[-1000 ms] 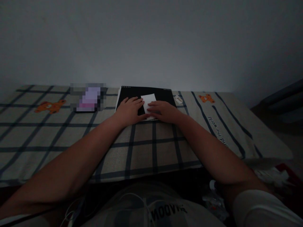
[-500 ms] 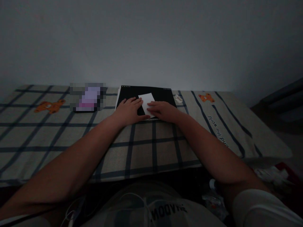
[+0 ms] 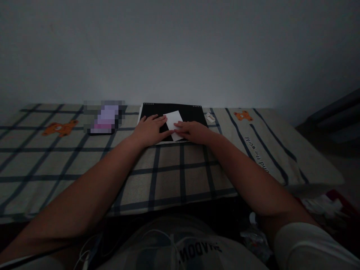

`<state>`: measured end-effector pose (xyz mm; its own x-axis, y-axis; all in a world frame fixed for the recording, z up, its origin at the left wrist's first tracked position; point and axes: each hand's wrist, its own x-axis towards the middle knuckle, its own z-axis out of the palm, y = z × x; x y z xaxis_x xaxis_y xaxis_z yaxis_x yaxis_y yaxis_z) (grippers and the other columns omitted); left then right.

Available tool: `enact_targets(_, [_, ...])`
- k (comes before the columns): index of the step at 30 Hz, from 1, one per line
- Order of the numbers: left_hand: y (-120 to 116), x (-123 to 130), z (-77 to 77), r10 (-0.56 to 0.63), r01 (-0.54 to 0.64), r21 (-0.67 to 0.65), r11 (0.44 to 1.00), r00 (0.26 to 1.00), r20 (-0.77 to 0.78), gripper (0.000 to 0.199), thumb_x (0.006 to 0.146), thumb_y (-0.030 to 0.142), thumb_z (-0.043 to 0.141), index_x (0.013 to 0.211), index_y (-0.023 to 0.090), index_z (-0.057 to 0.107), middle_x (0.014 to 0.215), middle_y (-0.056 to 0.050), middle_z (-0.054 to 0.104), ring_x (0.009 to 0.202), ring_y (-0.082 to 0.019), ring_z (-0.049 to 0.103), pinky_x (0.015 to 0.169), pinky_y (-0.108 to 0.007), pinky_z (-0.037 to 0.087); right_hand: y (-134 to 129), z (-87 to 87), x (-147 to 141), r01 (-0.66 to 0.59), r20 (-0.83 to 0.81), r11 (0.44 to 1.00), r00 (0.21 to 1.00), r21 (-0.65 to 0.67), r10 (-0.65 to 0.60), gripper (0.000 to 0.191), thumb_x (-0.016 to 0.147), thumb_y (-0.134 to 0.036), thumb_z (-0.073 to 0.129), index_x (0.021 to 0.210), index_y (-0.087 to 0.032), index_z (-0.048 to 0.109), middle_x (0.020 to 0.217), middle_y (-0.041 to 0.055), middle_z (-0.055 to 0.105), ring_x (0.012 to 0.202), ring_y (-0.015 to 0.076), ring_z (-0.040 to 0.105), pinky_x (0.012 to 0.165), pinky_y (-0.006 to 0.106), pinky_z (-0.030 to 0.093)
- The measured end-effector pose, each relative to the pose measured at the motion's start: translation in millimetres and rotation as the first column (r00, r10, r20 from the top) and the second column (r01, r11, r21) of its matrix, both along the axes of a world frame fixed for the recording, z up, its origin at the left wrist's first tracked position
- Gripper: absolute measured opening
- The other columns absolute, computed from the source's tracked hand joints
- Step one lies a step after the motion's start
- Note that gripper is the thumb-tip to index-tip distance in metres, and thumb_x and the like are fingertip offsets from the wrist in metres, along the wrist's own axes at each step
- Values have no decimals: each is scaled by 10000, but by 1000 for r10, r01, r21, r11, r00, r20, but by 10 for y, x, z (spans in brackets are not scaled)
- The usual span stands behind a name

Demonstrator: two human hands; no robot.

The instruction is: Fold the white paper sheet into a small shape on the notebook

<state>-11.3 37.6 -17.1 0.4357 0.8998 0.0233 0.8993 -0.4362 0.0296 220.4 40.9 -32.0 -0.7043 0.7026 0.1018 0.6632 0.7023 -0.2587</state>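
Observation:
A small white paper [image 3: 172,119] lies tilted on a black-covered pad [image 3: 189,111] near the wall. My left hand [image 3: 150,130] rests on the pad's left part with its fingers spread, fingertips and thumb at the paper's left edge. From the right, my right hand [image 3: 195,131] lies over the paper's right side, its fingers extended and apart from the thumb. The tips of both hands come close together over the lower part of the paper.
A phone [image 3: 105,118], partly pixelated, lies left of the pad on the checked cloth [image 3: 168,180]. A small crumpled scrap [image 3: 210,117] sits right of the pad. Below the table's right front edge are plastic bags [image 3: 255,240].
My left thumb has moved up from the paper's lower edge onto its lower left part. My right hand has hardly moved, and the view has shifted slightly.

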Motion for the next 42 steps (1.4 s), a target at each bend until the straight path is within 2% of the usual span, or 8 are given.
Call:
enact_targets(7, [117,-27,-22,32,-32,35,999,999,3,739,1021,641,380,1616,205,420,1669,-49,424,1543,-326,360,1246,-503,277,-28,57,-33,23,28,1000,999,-9,-23,359,1055,-271,527,1360,-219,709,1550,89,547,1451,280,524,1221,479,403])
enact_targets(13, [177,42,-36,101,-109,121,987,992,74,502,1063,475,361,1439,292,639,1555,1,580,1435,-282,486,1218,-499,302,-30,46,-23,21,37,999,999,35,-22,368,1067,-306,500,1357,-222,709,1533,86,572,1391,271,589,1185,456,448])
enact_targets(16, [202,76,-45,125,-140,170,975,987,97,477,1064,439,352,1340,300,715,1484,5,646,1374,-289,531,1197,-510,320,-41,52,-21,17,42,999,999,34,-18,371,1072,-292,489,1364,-210,703,1535,90,570,1403,266,577,1192,444,440])
enact_targets(19, [218,72,-45,113,-130,174,976,988,102,470,1054,431,359,1327,324,726,1471,6,656,1363,-298,536,1201,-542,300,-44,50,-21,18,42,1000,999,24,-19,365,1067,-272,501,1367,-207,699,1539,93,560,1420,282,558,1197,470,435])
enact_targets(26, [216,27,37,100,-103,79,992,994,40,483,1020,514,427,1422,372,653,1565,18,569,1421,-338,480,1215,-609,266,-23,22,-3,20,2,1000,1000,-8,-20,348,1058,-268,531,1358,-261,707,1540,63,551,1452,277,521,1219,503,406])
enact_targets(30, [191,10,73,64,-64,30,997,998,-5,548,1021,550,437,1503,332,580,1623,-11,501,1462,-354,436,1223,-604,264,-9,8,12,15,-5,1000,1000,-19,-15,362,1053,-262,538,1382,-240,690,1556,82,530,1463,277,507,1224,499,398])
enact_targets(34, [189,-16,73,34,-36,-43,998,999,-38,700,991,625,468,1600,279,452,1691,-43,390,1518,-382,349,1229,-615,262,-7,5,21,2,-13,1000,1000,-27,-2,364,1056,-269,523,1376,-242,694,1569,76,515,1460,280,511,1220,502,403])
enact_targets(42, [156,10,51,35,-42,-127,991,998,-56,1054,843,795,590,1686,271,234,1751,-79,230,1583,-432,205,1250,-619,233,8,-20,28,-2,-8,1000,1000,-11,2,378,1055,-289,528,1398,-233,678,1550,74,543,1474,263,494,1232,473,385])
